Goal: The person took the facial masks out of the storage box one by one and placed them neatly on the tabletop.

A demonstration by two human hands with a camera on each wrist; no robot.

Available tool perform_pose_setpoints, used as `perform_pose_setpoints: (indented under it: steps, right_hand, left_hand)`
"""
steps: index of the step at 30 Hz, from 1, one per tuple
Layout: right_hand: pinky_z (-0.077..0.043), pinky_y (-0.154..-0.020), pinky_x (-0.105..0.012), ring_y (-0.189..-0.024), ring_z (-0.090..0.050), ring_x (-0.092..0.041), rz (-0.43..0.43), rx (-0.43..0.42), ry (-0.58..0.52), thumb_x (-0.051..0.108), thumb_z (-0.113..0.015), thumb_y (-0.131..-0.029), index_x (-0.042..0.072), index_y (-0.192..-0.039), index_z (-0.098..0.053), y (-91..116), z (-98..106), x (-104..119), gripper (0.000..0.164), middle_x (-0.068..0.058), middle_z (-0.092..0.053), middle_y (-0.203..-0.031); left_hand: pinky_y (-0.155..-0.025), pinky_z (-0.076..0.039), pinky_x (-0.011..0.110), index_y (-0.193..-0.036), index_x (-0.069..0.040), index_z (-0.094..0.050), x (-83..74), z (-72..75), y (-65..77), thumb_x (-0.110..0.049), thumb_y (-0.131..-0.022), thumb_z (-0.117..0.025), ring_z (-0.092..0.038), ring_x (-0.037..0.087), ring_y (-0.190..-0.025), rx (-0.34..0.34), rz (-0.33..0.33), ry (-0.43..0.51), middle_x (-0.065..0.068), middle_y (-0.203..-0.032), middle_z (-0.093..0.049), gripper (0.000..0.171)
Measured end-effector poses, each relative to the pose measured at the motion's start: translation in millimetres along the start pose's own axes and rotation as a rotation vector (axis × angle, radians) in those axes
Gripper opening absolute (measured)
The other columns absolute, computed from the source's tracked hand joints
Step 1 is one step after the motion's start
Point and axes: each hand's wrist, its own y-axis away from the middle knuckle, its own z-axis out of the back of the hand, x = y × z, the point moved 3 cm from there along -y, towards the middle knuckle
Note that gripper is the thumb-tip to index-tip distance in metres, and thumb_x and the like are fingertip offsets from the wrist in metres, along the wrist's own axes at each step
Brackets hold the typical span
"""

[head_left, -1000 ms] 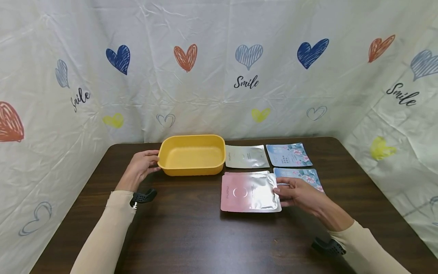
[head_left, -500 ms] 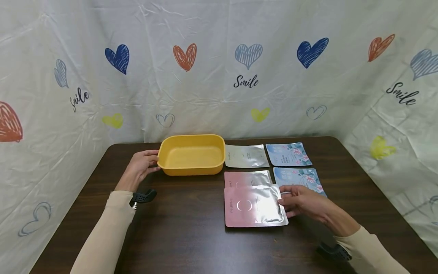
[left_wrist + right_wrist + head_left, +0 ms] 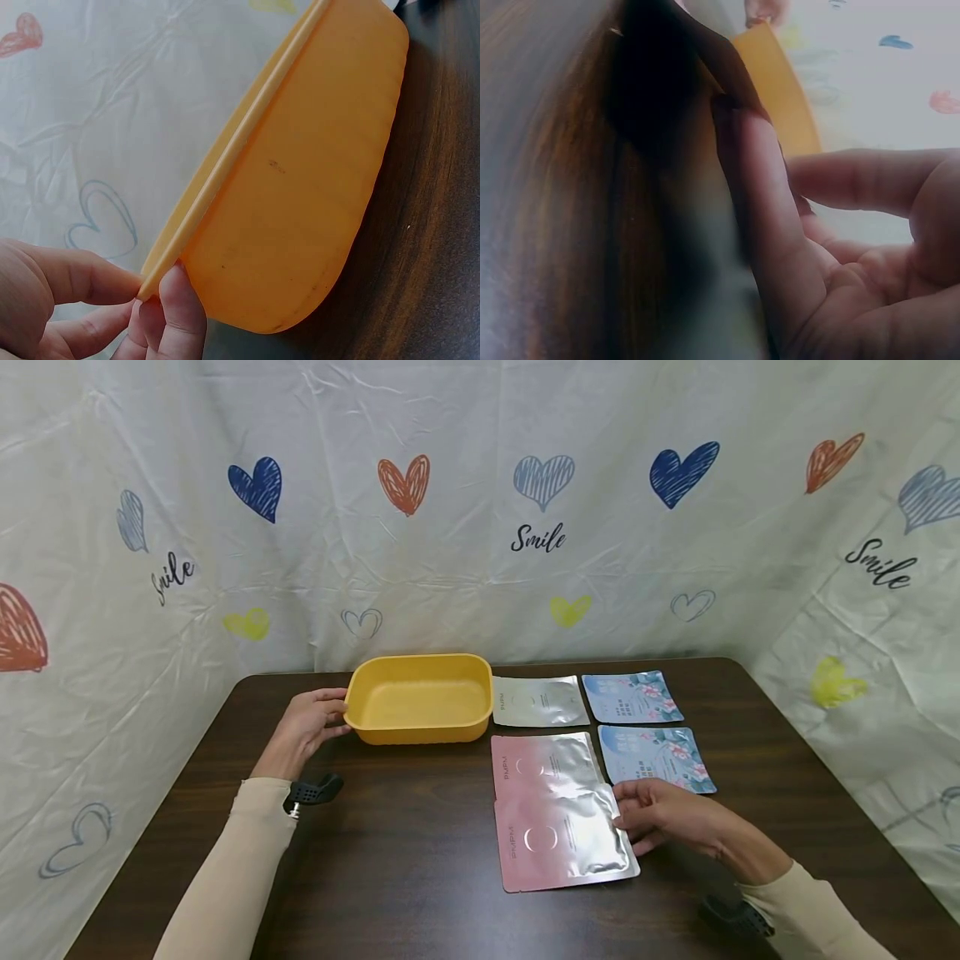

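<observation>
At the left end of a yellow plastic basin (image 3: 420, 693), my left hand (image 3: 306, 727) pinches the rim between thumb and fingers; the left wrist view shows this grip (image 3: 112, 307) close up. My right hand (image 3: 671, 818) pinches the right edge of a pink and silver sheet mask packet (image 3: 566, 843). That packet overlaps the near edge of a second pink packet (image 3: 543, 764) lying on the table. In the right wrist view the held packet (image 3: 727, 64) appears edge-on, dark, between thumb and fingers. The basin holds nothing.
A pale silver-green packet (image 3: 540, 702) lies right of the basin. Two blue floral packets (image 3: 633, 697) lie one before the other farther right, on the dark wooden table (image 3: 405, 868). A white cloth (image 3: 465, 568) printed with hearts hangs behind and at the sides.
My right hand has drawn the upper pink packet toward the near side and slightly right, uncovering most of the pink packet beneath it. My left hand has stayed at the basin's rim.
</observation>
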Motion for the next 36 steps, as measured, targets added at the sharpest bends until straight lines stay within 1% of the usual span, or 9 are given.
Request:
perform_pose_setpoints:
  steps: [5,10,13,17,20,25,28,32,36]
  right_hand:
    - [-0.063,-0.075,-0.037,-0.089,-0.068,-0.019,0.003,0.013,0.021,0.009,-0.059,-0.100,-0.008,-0.125,-0.044,1.7,-3.8,-2.5,0.034,-0.011,-0.068,-0.102]
    - [-0.063,-0.074,-0.038,-0.087,-0.066,-0.020,-0.007,-0.012,0.069,0.009,-0.059,-0.100,-0.009,-0.123,-0.046,3.0,-5.4,-1.4,0.032,-0.011,-0.067,-0.098]
    - [-0.063,-0.072,-0.040,-0.083,-0.068,-0.023,-0.020,-0.059,0.170,0.013,-0.060,-0.101,-0.008,-0.123,-0.049,6.4,-4.2,2.7,0.032,-0.012,-0.068,-0.095]
    - [-0.062,-0.071,-0.043,-0.082,-0.072,-0.031,-0.015,-0.131,0.318,0.020,-0.059,-0.103,-0.007,-0.128,-0.048,14.9,2.6,15.0,0.039,-0.014,-0.070,-0.094]
    - [-0.062,-0.071,-0.044,-0.084,-0.073,-0.034,0.009,-0.164,0.376,0.023,-0.057,-0.104,-0.008,-0.130,-0.048,20.0,8.8,27.1,0.041,-0.017,-0.071,-0.096]
    - [-0.062,-0.071,-0.043,-0.085,-0.073,-0.033,0.045,-0.189,0.409,0.020,-0.055,-0.105,-0.008,-0.128,-0.051,20.4,12.3,41.8,0.037,-0.017,-0.071,-0.098]
    - [-0.061,-0.073,-0.042,-0.087,-0.073,-0.032,0.069,-0.189,0.425,0.020,-0.055,-0.105,-0.009,-0.129,-0.051,17.0,10.8,47.2,0.038,-0.017,-0.071,-0.098]
    - [-0.061,-0.077,-0.042,-0.091,-0.073,-0.033,0.124,-0.184,0.453,0.021,-0.054,-0.106,-0.011,-0.129,-0.051,8.7,8.4,54.5,0.040,-0.018,-0.072,-0.100]
    - [-0.061,-0.082,-0.041,-0.095,-0.073,-0.035,0.177,-0.198,0.441,0.020,-0.052,-0.107,-0.012,-0.128,-0.052,-3.0,7.7,62.4,0.038,-0.022,-0.071,-0.104]
  left_hand:
    - [-0.087,-0.059,0.027,-0.147,-0.005,-0.051,-0.1,-0.3,0.0,-0.010,-0.103,-0.058,-0.061,0.025,-0.105,-0.002,0.001,0.004,0.015,-0.142,-0.048,0.045]
    - [-0.084,-0.060,0.027,-0.147,-0.003,-0.050,-1.4,-0.6,-0.9,-0.009,-0.103,-0.056,-0.060,0.025,-0.104,0.003,-0.001,0.010,0.017,-0.142,-0.048,0.045]
    - [-0.083,-0.060,0.027,-0.147,-0.003,-0.050,-2.0,-0.6,-1.2,-0.009,-0.103,-0.056,-0.060,0.024,-0.101,0.007,0.001,0.011,0.017,-0.140,-0.049,0.045]
    - [-0.085,-0.060,0.027,-0.147,-0.004,-0.050,-3.1,-0.9,0.1,-0.010,-0.103,-0.057,-0.061,0.024,-0.102,0.006,0.005,0.006,0.016,-0.142,-0.048,0.045]
    - [-0.088,-0.059,0.028,-0.148,-0.005,-0.050,-3.9,-1.5,1.5,-0.011,-0.103,-0.057,-0.060,0.025,-0.104,0.000,0.008,0.000,0.015,-0.144,-0.046,0.045]
    - [-0.091,-0.058,0.029,-0.149,-0.005,-0.049,-4.9,-1.8,4.3,-0.011,-0.103,-0.057,-0.059,0.029,-0.112,-0.006,0.015,-0.023,0.016,-0.148,-0.044,0.047]
    - [-0.089,-0.059,0.031,-0.148,-0.005,-0.049,-6.9,-1.0,6.1,-0.011,-0.103,-0.057,-0.059,0.033,-0.118,-0.016,0.005,-0.062,0.018,-0.149,-0.045,0.047]
    - [-0.088,-0.059,0.034,-0.146,-0.004,-0.051,-11.7,0.2,10.9,-0.013,-0.103,-0.056,-0.057,0.036,-0.123,-0.040,-0.025,-0.119,0.020,-0.146,-0.048,0.045]
    - [-0.096,-0.057,0.041,-0.146,-0.003,-0.051,-18.5,-3.0,21.2,-0.014,-0.104,-0.053,-0.055,0.035,-0.119,-0.055,-0.070,-0.179,0.021,-0.142,-0.049,0.043]
